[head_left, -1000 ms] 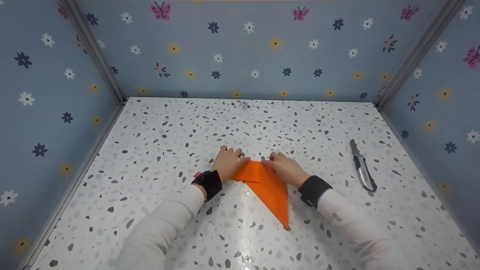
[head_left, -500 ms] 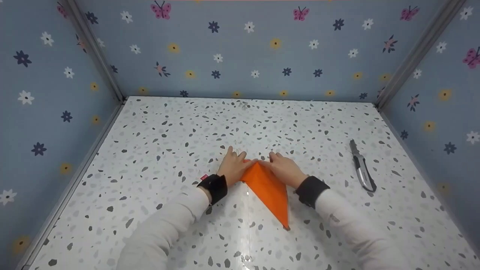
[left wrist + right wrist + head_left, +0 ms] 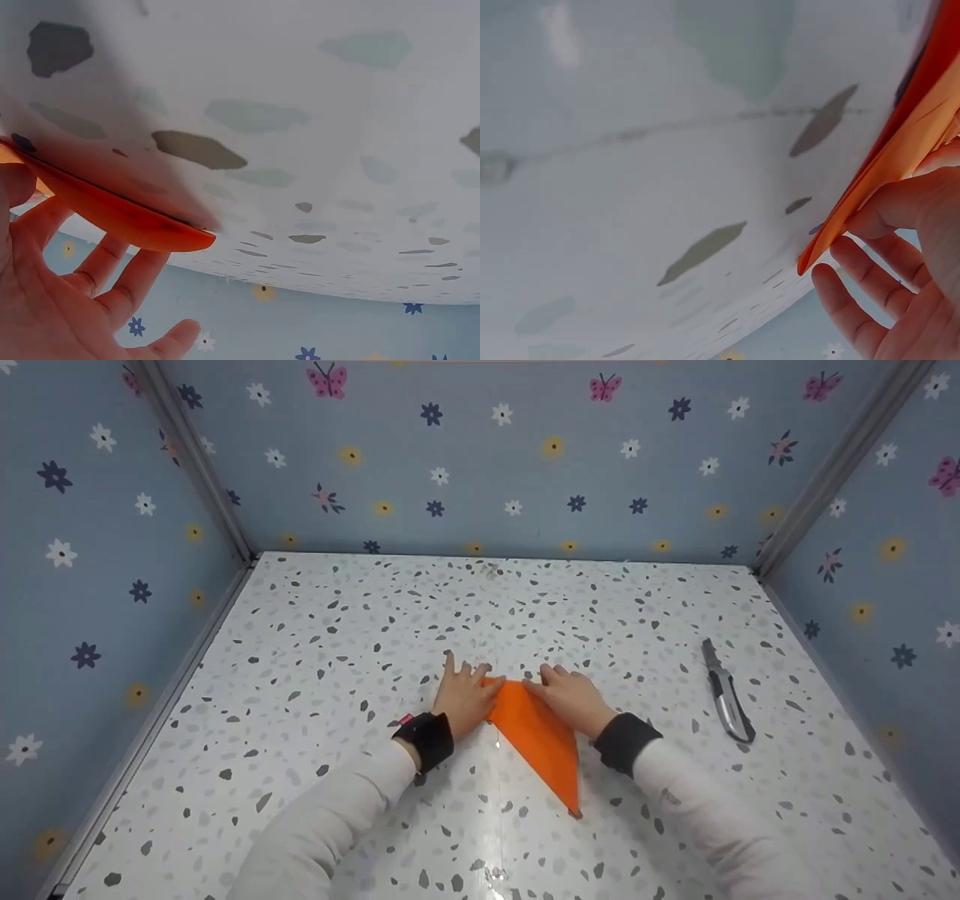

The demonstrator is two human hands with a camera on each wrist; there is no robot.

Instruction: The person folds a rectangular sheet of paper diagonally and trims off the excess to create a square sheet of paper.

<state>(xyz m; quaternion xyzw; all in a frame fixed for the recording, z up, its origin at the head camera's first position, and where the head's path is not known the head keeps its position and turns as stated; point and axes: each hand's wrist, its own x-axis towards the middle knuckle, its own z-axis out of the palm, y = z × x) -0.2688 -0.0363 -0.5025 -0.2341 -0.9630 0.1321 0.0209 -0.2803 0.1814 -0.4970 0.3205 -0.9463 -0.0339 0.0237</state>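
Note:
A folded piece of orange paper [image 3: 544,750] lies on the speckled table, one long point reaching toward the person. At its upper left edge, my left hand [image 3: 463,697] holds the paper with thumb and fingers, the little finger stretched away. The left wrist view has the orange paper [image 3: 142,221] curving across the fingers, its left part hidden behind the thumb. My right hand [image 3: 574,697] pinches the upper right edge. Seen from the right wrist, the thumb [image 3: 889,210] presses against layered orange paper [image 3: 877,180], with the other fingers beneath it.
A grey-and-black utility knife [image 3: 725,694] lies on the table [image 3: 360,607] to the right of the right hand. Blue panels with flowers and butterflies [image 3: 480,457] stand at the back and both sides.
My left hand has shifted right, then slightly back left. The paper's left flap, earlier stretching out under that hand, is drawn in and mostly covered. The right hand has barely moved.

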